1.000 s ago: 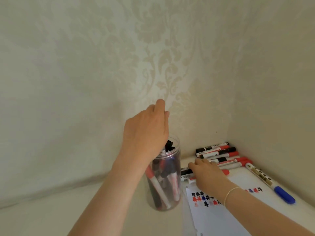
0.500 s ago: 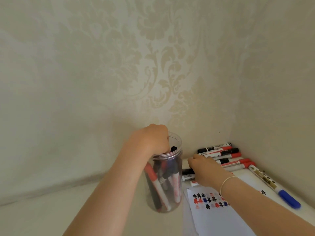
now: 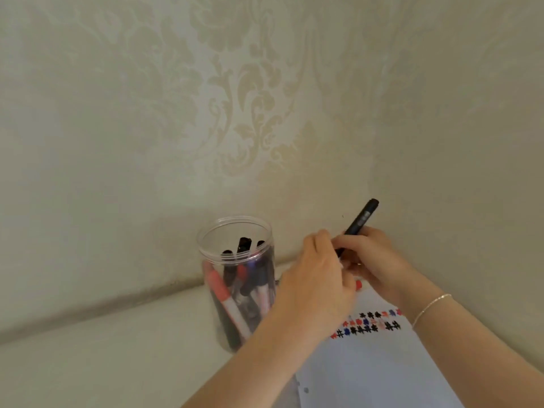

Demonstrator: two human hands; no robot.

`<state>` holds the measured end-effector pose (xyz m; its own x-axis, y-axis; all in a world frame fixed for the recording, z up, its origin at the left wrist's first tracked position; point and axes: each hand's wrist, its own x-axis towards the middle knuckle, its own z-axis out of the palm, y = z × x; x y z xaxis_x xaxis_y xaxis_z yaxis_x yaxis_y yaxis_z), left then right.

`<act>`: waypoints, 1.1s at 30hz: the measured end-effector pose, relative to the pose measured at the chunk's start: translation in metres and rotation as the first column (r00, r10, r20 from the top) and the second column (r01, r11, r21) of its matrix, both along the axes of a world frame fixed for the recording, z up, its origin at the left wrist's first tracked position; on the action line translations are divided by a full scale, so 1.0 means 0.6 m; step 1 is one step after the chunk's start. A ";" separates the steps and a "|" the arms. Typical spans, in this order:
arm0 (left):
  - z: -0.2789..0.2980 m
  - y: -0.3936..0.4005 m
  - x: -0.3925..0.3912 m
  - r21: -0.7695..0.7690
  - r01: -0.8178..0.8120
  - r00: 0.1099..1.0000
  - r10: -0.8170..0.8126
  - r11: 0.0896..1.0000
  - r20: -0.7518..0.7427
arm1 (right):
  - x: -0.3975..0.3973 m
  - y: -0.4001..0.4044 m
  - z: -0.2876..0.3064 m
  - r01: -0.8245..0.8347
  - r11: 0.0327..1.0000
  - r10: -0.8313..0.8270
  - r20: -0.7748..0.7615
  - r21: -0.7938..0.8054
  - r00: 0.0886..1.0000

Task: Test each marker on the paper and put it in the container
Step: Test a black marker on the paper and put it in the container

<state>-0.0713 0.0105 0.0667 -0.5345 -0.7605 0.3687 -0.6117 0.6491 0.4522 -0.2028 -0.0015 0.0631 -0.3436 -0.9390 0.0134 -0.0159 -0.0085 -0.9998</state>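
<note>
**Q:** Over by the wall corner, what did you have in hand?

**Me:** Above the far edge of the paper [image 3: 379, 369], I held a black marker [image 3: 359, 223]. My right hand [image 3: 371, 260] was curled round its lower barrel, with the black end slanting up toward the wall. My left hand [image 3: 319, 278] had closed in on the lower end, fingers bent toward it. Whether they actually pinched the cap I couldn't tell, since that end was hidden between my hands.

**Q:** How did you expect it to handle?

**Me:** Light and stiff, I judged. A smooth plastic barrel can slip a little, so the place to hold it was mid-barrel, as my right hand did, leaving the cap end free for the left to pull. The cap would probably come off with a snap, so I'd want the barrel kept firm.

**Q:** And the rest of the job?

**Me:** The container [image 3: 235, 231], a clear open jar, stood just left of my hands, already holding several red and black markers upright or leaning. The paper carried rows of small red, blue and black test marks [image 3: 369, 322]. A red tip [image 3: 358, 285] of another marker peeked out under my hands. This one, I reckoned, had yet to be uncapped and tried on the sheet.
</note>
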 end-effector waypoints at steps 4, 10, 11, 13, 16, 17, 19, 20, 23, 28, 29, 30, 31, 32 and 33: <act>-0.040 -0.026 -0.030 0.393 0.256 0.960 -0.184 0.883 -0.212 | -0.016 0.024 -0.024 -0.020 1.000 0.020 0.097 -0.006 0.995; -0.059 -0.044 -0.047 0.406 0.365 0.931 -0.330 0.838 -0.156 | -0.037 0.049 -0.037 0.004 1.000 -0.004 0.003 -0.029 1.000; -0.061 -0.043 -0.047 0.402 0.372 0.928 -0.339 0.836 -0.155 | -0.042 0.050 -0.036 0.008 0.999 -0.009 -0.031 -0.035 0.999; -0.065 -0.041 -0.047 0.413 0.396 0.918 -0.349 0.820 -0.186 | -0.050 0.053 -0.032 -0.047 0.999 0.046 -0.050 -0.023 0.998; -0.071 -0.047 -0.044 0.374 0.389 0.920 -0.377 0.842 -0.107 | -0.063 0.063 -0.028 -0.074 0.997 0.075 0.026 -0.028 0.997; -0.072 -0.049 -0.042 0.360 0.368 0.926 -0.373 0.858 -0.059 | -0.069 0.065 -0.030 -0.015 0.999 0.017 0.048 -0.038 0.999; -0.079 -0.051 -0.040 0.319 0.284 0.945 -0.320 0.904 0.067 | -0.087 0.069 -0.040 0.158 0.986 -0.152 0.101 -0.053 0.983; -0.084 -0.051 -0.040 0.288 0.232 0.951 -0.279 0.929 0.134 | -0.097 0.072 -0.048 0.240 0.970 -0.233 0.115 -0.043 0.966; -0.100 -0.041 -0.049 0.244 0.197 0.944 -0.251 0.950 0.213 | -0.117 0.085 -0.080 0.360 0.933 -0.359 0.106 0.015 0.927; -0.119 -0.029 -0.072 0.189 0.289 0.894 -0.335 0.938 0.298 | -0.133 0.092 -0.127 0.427 0.901 -0.428 0.004 0.070 0.904; -0.121 -0.029 -0.074 0.179 0.295 0.886 -0.338 0.939 0.317 | -0.135 0.089 -0.131 0.449 0.891 -0.450 -0.012 0.068 0.893; -0.122 -0.030 -0.076 0.173 0.293 0.884 -0.336 0.940 0.326 | -0.137 0.084 -0.135 0.478 0.876 -0.477 -0.034 0.062 0.878; -0.124 -0.033 -0.078 0.169 0.292 0.885 -0.333 0.941 0.326 | -0.139 0.080 -0.138 0.509 0.859 -0.506 -0.063 0.054 0.860; -0.125 -0.034 -0.078 0.166 0.290 0.887 -0.330 0.943 0.324 | -0.138 0.077 -0.139 0.533 0.845 -0.527 -0.099 0.045 0.844; -0.126 -0.035 -0.077 0.160 0.290 0.889 -0.327 0.944 0.321 | -0.136 0.074 -0.140 0.547 0.837 -0.536 -0.146 0.038 0.831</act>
<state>-0.1177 -0.0106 -0.0089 -0.8263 -0.5609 0.0515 -0.5161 0.7905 0.3296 -0.2843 0.0432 -0.0208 -0.7975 -0.6027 0.0277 -0.1196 0.1129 -0.9864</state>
